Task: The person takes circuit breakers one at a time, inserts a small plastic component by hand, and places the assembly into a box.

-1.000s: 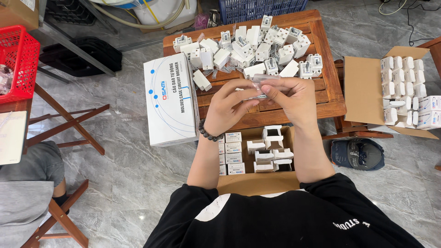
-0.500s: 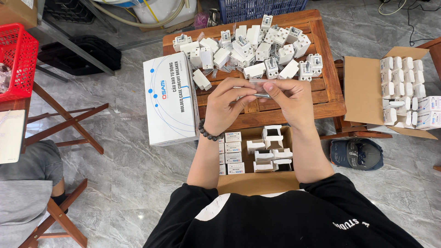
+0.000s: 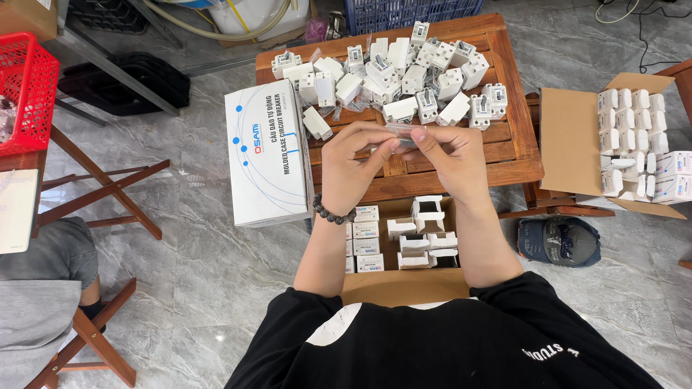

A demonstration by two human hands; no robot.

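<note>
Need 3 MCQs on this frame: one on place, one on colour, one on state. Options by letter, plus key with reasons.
1. Where does the long white printed carton lie?
A. at the left edge of the brown slatted wooden table
B. inside the red plastic basket
C. on the person's lap

2. What colour is the bead bracelet on the left wrist?
A. red
B. dark
C. white

3. What are the left hand and right hand doing?
A. resting flat on the table
B. pinching one small clear item between the fingertips
C. lifting the open cardboard box

Key: 1 A, the carton overhangs the table's left edge. 2 B, the beads look near black. 3 B, both hands' fingertips meet on the item above the table.
</note>
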